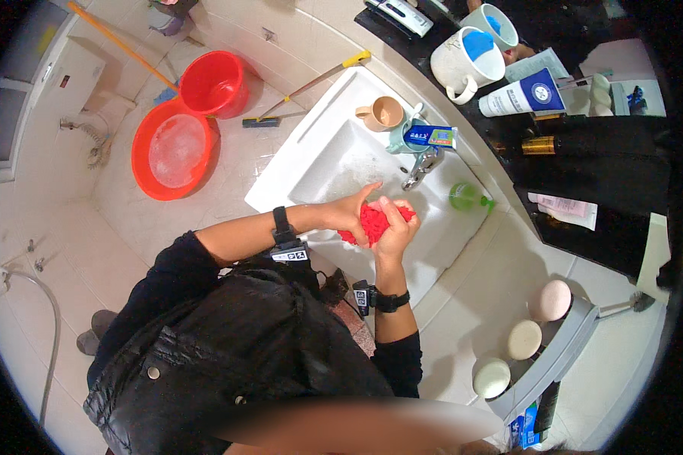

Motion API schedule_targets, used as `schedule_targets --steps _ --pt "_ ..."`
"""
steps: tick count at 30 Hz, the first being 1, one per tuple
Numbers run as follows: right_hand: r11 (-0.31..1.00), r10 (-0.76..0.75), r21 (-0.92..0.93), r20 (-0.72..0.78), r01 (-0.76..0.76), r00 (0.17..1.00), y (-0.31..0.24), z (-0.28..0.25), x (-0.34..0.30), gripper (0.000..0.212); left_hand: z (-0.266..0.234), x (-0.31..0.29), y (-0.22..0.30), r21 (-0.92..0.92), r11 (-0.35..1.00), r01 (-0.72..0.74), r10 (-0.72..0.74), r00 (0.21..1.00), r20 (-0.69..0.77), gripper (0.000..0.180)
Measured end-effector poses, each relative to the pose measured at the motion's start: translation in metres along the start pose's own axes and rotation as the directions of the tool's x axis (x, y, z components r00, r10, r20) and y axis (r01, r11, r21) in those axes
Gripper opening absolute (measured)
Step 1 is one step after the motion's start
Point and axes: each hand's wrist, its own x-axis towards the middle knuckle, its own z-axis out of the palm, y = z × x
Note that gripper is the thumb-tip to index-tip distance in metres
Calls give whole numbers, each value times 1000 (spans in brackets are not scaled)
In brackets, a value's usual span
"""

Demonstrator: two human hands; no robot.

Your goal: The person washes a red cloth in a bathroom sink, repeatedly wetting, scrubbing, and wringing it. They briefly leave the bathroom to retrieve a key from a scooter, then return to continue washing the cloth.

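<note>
A bunched red cloth (373,221) is squeezed between my two hands above the near edge of the white sink (319,114). My left hand (344,213) presses on it from the left, its thumb raised and its other fingers against the fabric. From the right, my right hand (391,238) is closed around the cloth, fingers curled over it. Just beyond the hands, the chrome faucet (420,171) reaches over the basin, whose bottom looks wet. Part of the cloth is hidden by my fingers.
On the sink rim stand a tan mug (388,113), a toothpaste box (430,136) in a light-blue cup and a green pump bottle (464,197). At left on the floor are a red bucket (214,83) and an orange-red basin (144,155) of sudsy water. A dark shelf (584,155) holds toiletries.
</note>
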Motion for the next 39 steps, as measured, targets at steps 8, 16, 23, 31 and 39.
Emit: schedule_targets --steps 8,16,23,31,39 --pt "931 -361 -12 -164 364 918 -10 13 1 16 17 -30 44 -511 845 159 -198 980 -23 81" --pt "745 218 660 -99 -100 971 -9 27 -6 37 44 -22 55 458 784 -419 618 603 -504 39" --pt "494 328 631 502 -598 801 20 6 17 44 34 -33 76 820 114 -561 841 494 221 22" --pt "661 376 341 620 -668 688 -16 13 19 48 32 -35 98 665 -345 -663 619 372 692 19" --pt "602 486 171 696 -780 528 -34 23 28 50 33 -25 98 437 -581 -687 399 228 888 16"
